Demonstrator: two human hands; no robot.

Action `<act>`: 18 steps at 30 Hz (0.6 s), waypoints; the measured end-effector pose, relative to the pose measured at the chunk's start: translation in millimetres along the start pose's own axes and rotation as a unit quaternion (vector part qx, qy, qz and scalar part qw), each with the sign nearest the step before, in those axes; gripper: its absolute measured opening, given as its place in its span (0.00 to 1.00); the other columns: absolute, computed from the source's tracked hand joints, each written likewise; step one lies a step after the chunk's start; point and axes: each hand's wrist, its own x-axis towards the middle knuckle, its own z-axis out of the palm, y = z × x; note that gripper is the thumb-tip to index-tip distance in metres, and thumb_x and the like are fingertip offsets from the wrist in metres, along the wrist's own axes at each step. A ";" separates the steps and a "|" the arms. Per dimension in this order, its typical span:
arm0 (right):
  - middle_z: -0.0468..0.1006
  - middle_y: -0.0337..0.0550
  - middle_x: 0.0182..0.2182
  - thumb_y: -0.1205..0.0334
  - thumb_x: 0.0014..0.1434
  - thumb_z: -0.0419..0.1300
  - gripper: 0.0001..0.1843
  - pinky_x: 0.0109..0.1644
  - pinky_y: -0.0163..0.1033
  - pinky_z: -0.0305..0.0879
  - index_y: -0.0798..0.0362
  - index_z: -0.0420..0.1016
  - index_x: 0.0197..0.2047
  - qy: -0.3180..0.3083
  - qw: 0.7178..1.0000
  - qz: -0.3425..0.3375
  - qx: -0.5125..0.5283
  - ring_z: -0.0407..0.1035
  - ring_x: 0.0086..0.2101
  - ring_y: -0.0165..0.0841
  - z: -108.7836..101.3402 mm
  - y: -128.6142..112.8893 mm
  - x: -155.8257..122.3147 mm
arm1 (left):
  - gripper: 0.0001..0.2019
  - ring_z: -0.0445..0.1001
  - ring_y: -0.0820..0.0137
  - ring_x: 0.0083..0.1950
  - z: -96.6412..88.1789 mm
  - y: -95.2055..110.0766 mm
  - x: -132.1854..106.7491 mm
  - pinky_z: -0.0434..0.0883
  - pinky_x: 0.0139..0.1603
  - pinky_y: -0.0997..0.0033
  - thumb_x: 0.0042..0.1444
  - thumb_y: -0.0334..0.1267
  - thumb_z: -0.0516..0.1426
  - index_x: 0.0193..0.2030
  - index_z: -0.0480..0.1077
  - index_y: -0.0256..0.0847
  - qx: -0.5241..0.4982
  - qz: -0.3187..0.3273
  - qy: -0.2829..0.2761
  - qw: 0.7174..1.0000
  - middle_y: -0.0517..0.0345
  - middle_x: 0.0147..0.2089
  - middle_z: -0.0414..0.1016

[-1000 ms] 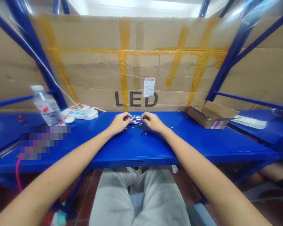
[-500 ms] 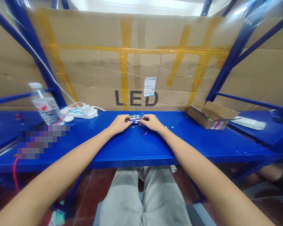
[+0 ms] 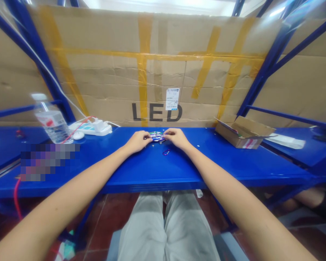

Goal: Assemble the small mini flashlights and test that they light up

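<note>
A row of shiny, coloured metal pieces, which look like carabiners lying close together, sits near the middle of the blue table. My left hand has its thumb and fingers closed on the row's left end. At the right end, my right hand pinches with bent fingers, touching the pieces. A single purple carabiner lies apart on the tabletop, just in front of the row. The exact fingertip contact is too small to make out.
To the left stand a water bottle and a white power strip with plugs and cords. An open cardboard box is on the right, beside a white packet. A large cardboard sheet closes off the back. A person's leg shows at lower right.
My right hand has shifted slightly up and right, uncovering more of the row of carabiners. My left hand stays at its end. The loose purple carabiner lies where it was.
</note>
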 end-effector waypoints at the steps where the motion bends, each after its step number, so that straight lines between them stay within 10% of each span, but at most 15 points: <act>1: 0.81 0.40 0.28 0.62 0.52 0.66 0.06 0.39 0.38 0.67 0.54 0.81 0.35 0.007 1.000 -0.004 -0.009 0.73 0.31 0.33 -0.9 -0.8 -0.2 | 0.09 0.75 0.64 0.37 0.1 -0.7 0.0 0.69 0.44 0.64 0.61 0.43 0.60 0.37 0.79 0.41 0.003 0.000 0.001 1.000 0.53 0.38 0.79; 18: 0.84 0.43 0.33 0.68 0.58 0.67 0.05 0.41 0.35 0.66 0.53 0.85 0.37 -0.069 0.968 0.011 -0.240 0.75 0.35 0.33 -3.3 -6.0 -4.3 | 0.09 0.76 0.61 0.41 -2.8 -8.7 9.1 0.68 0.42 0.65 0.59 0.42 0.61 0.38 0.83 0.43 0.102 0.034 -0.063 0.992 0.52 0.37 0.81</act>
